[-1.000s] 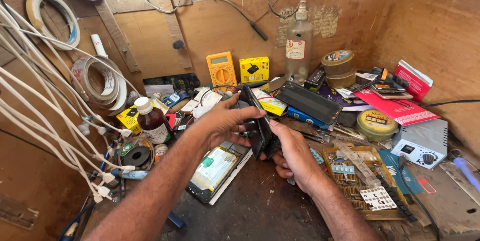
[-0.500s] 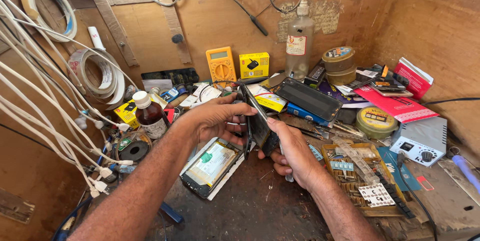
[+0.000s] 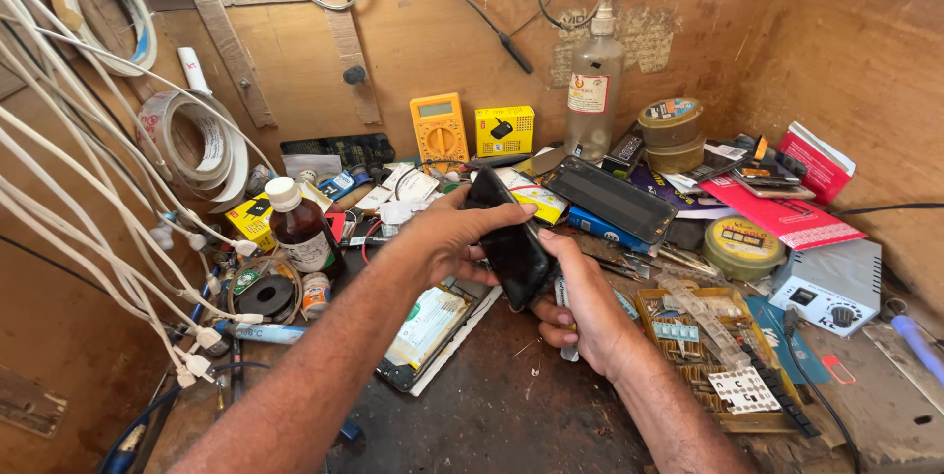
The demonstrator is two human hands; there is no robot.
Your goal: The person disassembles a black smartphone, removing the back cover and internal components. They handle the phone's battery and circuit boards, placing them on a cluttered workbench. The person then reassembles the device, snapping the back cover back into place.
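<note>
Left hand (image 3: 447, 238) and right hand (image 3: 580, 307) grip a black phone (image 3: 508, 238) above the desk (image 3: 511, 415), hemmed by an opened phone (image 3: 428, 331) and a parts tray (image 3: 723, 361).

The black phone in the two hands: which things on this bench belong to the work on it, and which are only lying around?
In the work:
- black phone, tilted, held above the bench
- left hand, gripping its upper end
- right hand, holding its lower edge
- opened phone body, flat under the left forearm, possibly part of it

Lying about:
- yellow multimeter
- brown bottle
- clear bottle
- tape rolls
- round tin
</note>
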